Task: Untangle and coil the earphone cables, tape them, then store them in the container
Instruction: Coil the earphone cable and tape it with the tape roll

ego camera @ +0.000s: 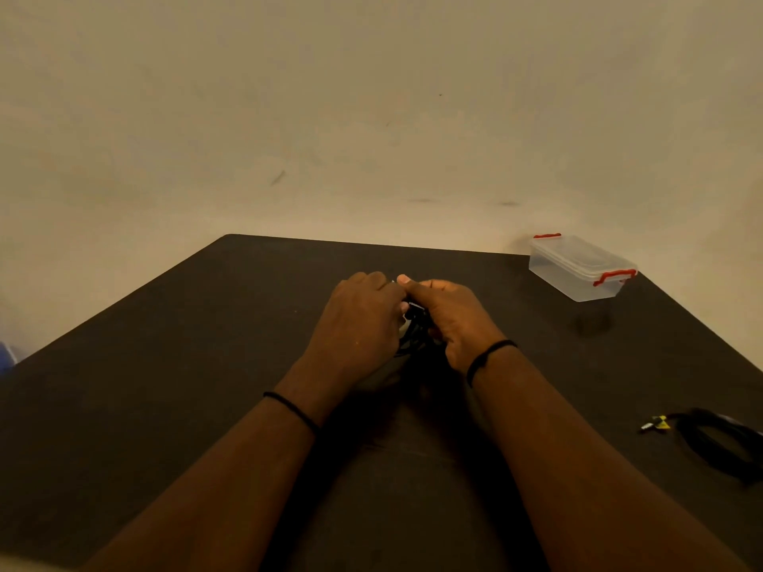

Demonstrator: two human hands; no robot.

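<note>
Both hands, left (pixel 358 324) and right (pixel 450 319), apparently grip black cable (pixel 414 332) mid-table.

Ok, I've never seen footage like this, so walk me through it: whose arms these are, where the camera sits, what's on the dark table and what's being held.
There is no machine here. A person wears a wide-angle camera on the head, looking forward and down, so this single picture shows their own two bare forearms reaching out over a dark table.

The left hand and right hand meet at the middle of the table, and their fingers curl round a bundle of black earphone cable. A bit of something white shows between the hands; what it is cannot be told.

At the far right corner stands a clear plastic container with its lid on and red clips. Near the right edge lies another coiled black cable, with a yellow bit at its plug end. Each wrist has a thin black band.
</note>
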